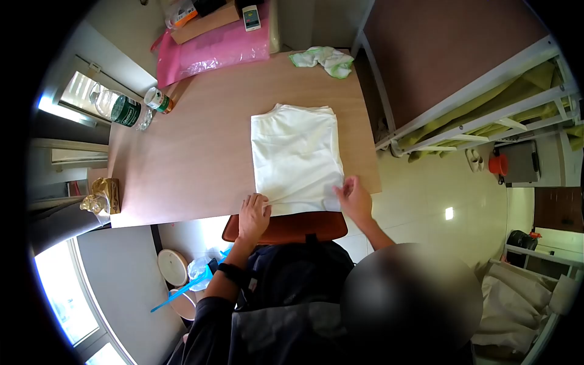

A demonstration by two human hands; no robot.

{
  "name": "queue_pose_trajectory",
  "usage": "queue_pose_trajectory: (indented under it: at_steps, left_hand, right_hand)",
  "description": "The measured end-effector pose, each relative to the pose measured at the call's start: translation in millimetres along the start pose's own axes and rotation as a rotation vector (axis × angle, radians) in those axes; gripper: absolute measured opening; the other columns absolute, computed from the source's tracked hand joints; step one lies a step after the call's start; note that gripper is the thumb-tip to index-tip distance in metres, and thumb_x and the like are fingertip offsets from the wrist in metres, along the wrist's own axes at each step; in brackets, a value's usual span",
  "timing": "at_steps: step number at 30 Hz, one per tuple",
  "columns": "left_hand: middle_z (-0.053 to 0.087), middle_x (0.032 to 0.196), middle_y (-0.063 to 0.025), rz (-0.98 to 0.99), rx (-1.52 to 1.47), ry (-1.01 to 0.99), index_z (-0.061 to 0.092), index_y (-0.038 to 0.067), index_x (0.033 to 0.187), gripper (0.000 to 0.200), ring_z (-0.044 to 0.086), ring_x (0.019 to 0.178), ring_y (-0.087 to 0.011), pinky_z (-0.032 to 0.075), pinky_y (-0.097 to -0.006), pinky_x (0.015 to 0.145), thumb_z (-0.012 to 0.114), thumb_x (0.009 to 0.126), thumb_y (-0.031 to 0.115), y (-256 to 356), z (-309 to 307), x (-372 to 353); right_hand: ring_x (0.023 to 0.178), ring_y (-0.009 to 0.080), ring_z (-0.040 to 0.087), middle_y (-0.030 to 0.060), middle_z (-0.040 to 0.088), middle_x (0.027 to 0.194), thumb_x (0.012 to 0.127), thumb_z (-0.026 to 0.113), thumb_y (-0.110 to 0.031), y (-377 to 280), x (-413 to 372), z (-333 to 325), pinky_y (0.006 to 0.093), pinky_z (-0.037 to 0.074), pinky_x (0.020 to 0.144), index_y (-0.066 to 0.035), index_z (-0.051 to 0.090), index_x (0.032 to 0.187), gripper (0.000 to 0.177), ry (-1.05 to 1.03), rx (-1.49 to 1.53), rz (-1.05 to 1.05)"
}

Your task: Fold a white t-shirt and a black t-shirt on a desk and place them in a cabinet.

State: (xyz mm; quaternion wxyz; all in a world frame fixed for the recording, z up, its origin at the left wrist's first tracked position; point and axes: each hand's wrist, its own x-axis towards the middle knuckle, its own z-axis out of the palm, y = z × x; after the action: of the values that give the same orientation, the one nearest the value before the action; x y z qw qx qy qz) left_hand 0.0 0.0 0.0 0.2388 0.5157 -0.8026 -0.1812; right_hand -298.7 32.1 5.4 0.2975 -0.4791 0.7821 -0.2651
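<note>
A white cloth garment [297, 155], folded into a rough rectangle, lies on the wooden table [201, 134], its near edge at the table's front edge. My left hand [254, 212] rests on the garment's near left corner, fingers closed around a bit of its edge. At the near right corner is my right hand [354, 199], its thumb and forefinger curved apart beside the fabric's right edge. Small wrinkles run across the garment's lower part.
A large bottle [125, 111] and a small jar [158, 100] stand at the left. Pink plastic packaging [213, 52] and a phone [251, 18] are at the back. A white-green cloth [325, 59] lies back right. A brown chair [286, 228] touches the table's front.
</note>
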Motion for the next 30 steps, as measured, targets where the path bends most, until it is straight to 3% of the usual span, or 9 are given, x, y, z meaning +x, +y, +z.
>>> queue_pose_trajectory:
  at_steps: [3,6,8,15,18,20,23,26,30]
  left_hand:
    - [0.057,0.087,-0.0134,-0.03,0.026,0.05,0.055,0.005,0.092,0.022,0.055,0.083,-0.035,0.045,-0.0432,0.076,0.068,0.074,0.009,-5.1,1.0,0.3]
    - [0.058,0.078,-0.0131,-0.222,-0.014,0.082,0.055,0.003,0.084,0.017,0.057,0.074,-0.0341,0.047,-0.0425,0.069,0.068,0.076,0.011,-0.4,-7.3,-8.7]
    - [0.062,0.074,-0.0139,-0.497,-0.09,0.008,0.06,0.0,0.08,0.018,0.061,0.07,-0.0332,0.049,-0.04,0.067,0.07,0.078,0.014,-0.2,-11.8,-15.4]
    - [0.069,0.086,-0.0166,-0.569,-0.19,0.078,0.069,-0.001,0.085,0.021,0.067,0.078,-0.0326,0.052,-0.0364,0.07,0.071,0.078,0.019,1.1,-3.2,-25.1]
    - [0.07,0.084,-0.0146,-0.523,-0.262,0.113,0.069,-0.003,0.089,0.022,0.068,0.075,-0.0245,0.052,-0.0317,0.069,0.07,0.081,0.017,-4.8,-0.6,-31.2]
    - [0.07,0.08,-0.0099,-0.689,-0.517,0.042,0.068,-0.005,0.092,0.023,0.063,0.072,-0.0128,0.049,-0.0261,0.067,0.069,0.084,0.016,-4.1,-8.8,-34.7]
    - [0.067,0.078,-0.0058,-0.727,-0.602,0.061,0.067,-0.006,0.095,0.024,0.057,0.072,-0.0068,0.046,-0.022,0.065,0.068,0.086,0.016,-1.8,-21.1,-43.3]
    - [0.065,0.076,-0.0045,-0.796,-0.696,0.097,0.067,-0.005,0.096,0.023,0.056,0.072,-0.0067,0.045,-0.0218,0.064,0.067,0.086,0.016,-19.2,-4.5,-60.7]
    - [0.066,0.077,-0.0064,-0.8,-0.64,0.101,0.067,-0.004,0.096,0.024,0.059,0.072,-0.0086,0.046,-0.0236,0.064,0.067,0.086,0.017,-19.9,-5.2,-71.9]
  right_hand:
    - [0.072,0.0269,0.066,0.0088,0.068,0.081,0.081,0.07,-0.031,8.4,-19.6,10.2,0.0387,0.05,0.066,-0.008,0.058,0.104,0.035,0.015,-0.081,-0.118]
    - [0.071,0.0277,0.066,0.0104,0.068,0.078,0.083,0.068,-0.03,27.0,-25.1,20.9,0.0369,0.05,0.064,-0.004,0.061,0.089,0.027,0.054,0.161,-0.029]
    - [0.071,0.0279,0.066,0.0104,0.068,0.078,0.083,0.069,-0.029,29.1,-25.8,17.7,0.0369,0.05,0.065,-0.004,0.061,0.09,0.027,0.061,0.161,0.014]
    - [0.081,0.0326,0.066,0.0108,0.07,0.086,0.084,0.064,-0.041,24.8,-29.2,15.1,0.0423,0.051,0.072,-0.006,0.061,0.094,0.036,-0.008,-0.033,0.02]
    - [0.082,0.0336,0.066,0.0109,0.07,0.087,0.085,0.063,-0.043,26.4,-28.0,18.8,0.0432,0.051,0.072,-0.006,0.061,0.094,0.038,-0.048,-0.036,0.041]
    - [0.081,0.0338,0.066,0.0112,0.07,0.086,0.085,0.063,-0.043,31.3,-27.7,18.8,0.0431,0.051,0.071,-0.006,0.062,0.093,0.038,-0.065,-0.002,0.041]
    - [0.077,0.0337,0.066,0.0111,0.07,0.082,0.085,0.062,-0.044,21.4,-26.3,6.0,0.0428,0.051,0.069,-0.006,0.062,0.088,0.038,-0.109,-0.052,0.009]
    - [0.069,0.0317,0.066,0.0091,0.068,0.072,0.086,0.063,-0.041,7.2,-12.5,-7.7,0.0434,0.05,0.062,-0.007,0.063,0.081,0.035,-0.034,-0.263,-0.102]
    - [0.069,0.031,0.065,0.0088,0.068,0.073,0.087,0.063,-0.032,-22.3,14.7,-17.4,0.0406,0.05,0.06,-0.008,0.062,0.082,0.025,-0.025,-0.241,-0.19]
